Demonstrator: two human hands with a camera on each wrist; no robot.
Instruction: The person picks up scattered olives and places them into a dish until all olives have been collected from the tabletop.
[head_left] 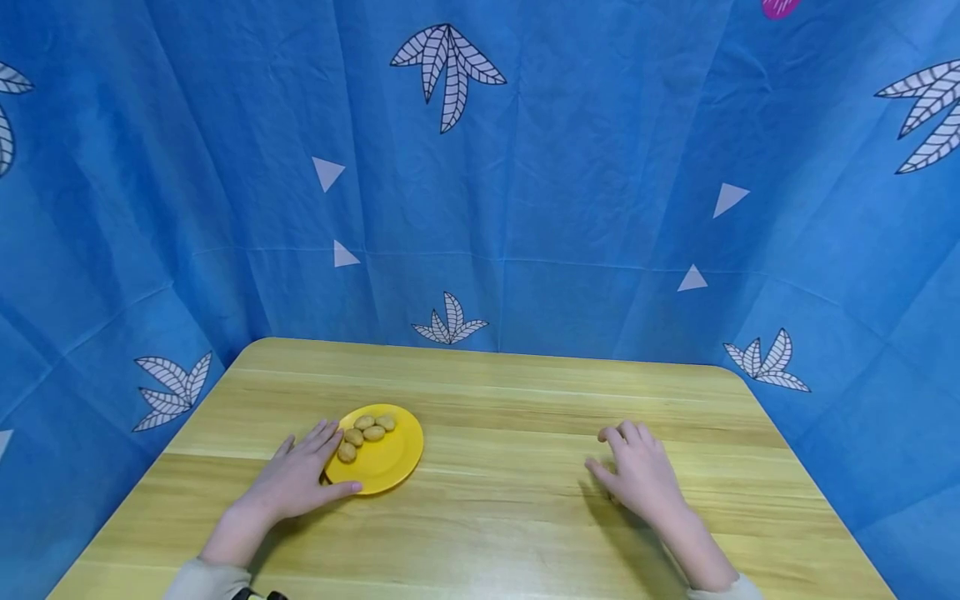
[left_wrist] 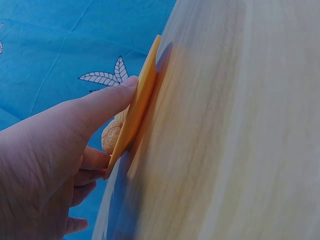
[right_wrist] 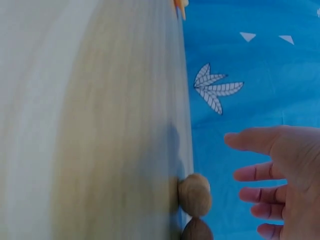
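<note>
Left hand (head_left: 298, 477)'s splayed on a round yellow plate (head_left: 396, 460), right hand (head_left: 639, 471)'s just hanging loose, fingers apart, near two brown walnuts (right_wrist: 196, 195).

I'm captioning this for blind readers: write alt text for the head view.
A person's left hand touches the rim of a yellow plate bearing five brown nuts, on a wood-grain table. Farther right, the right hand hovers over the table, relaxed and well apart from the plate. Behind hangs a blue curtain printed with white leaves and triangles.
</note>
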